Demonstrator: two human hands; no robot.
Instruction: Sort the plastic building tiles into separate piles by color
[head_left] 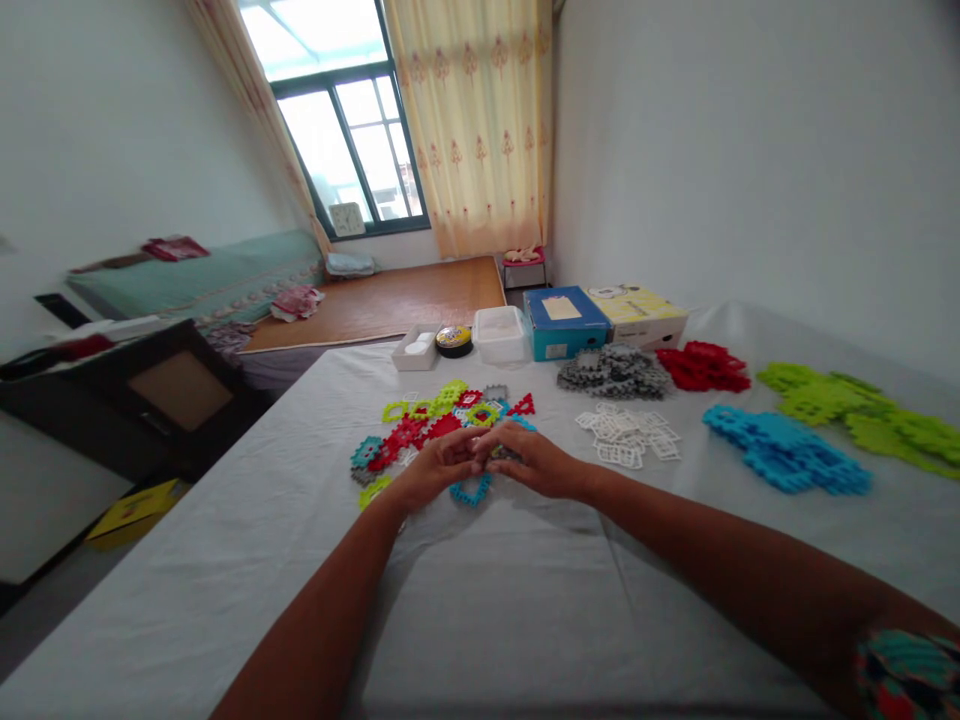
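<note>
Over the near edge of a mixed pile of flat plastic building pieces (405,432), my two hands meet at the fingertips. My left hand (435,466) is closed, its fingers curled inward beside those of my right hand (534,462), which is also closed. Whatever the fingers hold is covered by them and too small to name. A blue toothed piece (470,492) shows just below the hands. Around them lie red pieces (403,436), lime-green pieces (450,394), a teal piece (366,452) and a grey piece (495,392).
Sorted heaps sit to the right on the white tablecloth (495,620): grey (615,372), red (703,366), white frames (628,436), blue (786,450) and lime green (862,405). Behind stand a blue box (568,325), a yellow-and-white box (637,315), a clear container (500,335) and a round tin (454,342).
</note>
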